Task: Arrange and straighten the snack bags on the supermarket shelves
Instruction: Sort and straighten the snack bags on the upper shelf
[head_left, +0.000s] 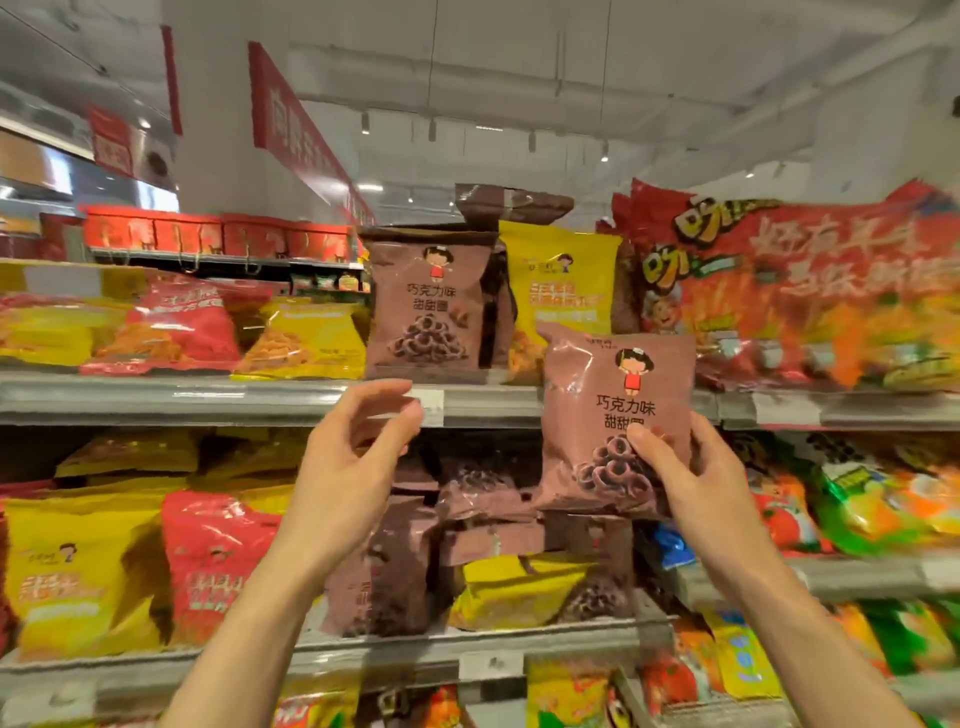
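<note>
Spanning the view, upper shelf (218, 397) loaded with snack bags; lower shelf (395, 657) at 6 o'clock carrying a slumped brown heap (467, 525). Standing upright near centre, brown bag (423, 306) on the upper shelf. At 3 o'clock of it, held brown bag (613, 410) raised before the shelf edge, pinched low by right hand (691, 483), thumb across the front. At 9 o'clock, left hand (353, 457) loosely curled, gripping nothing. Likely risk: low one-handed pinch letting the bag tip, or nudging the upright bag over during placement.

Head camera faces the snack shelves (218, 400) close up, tilted slightly upward.
</note>
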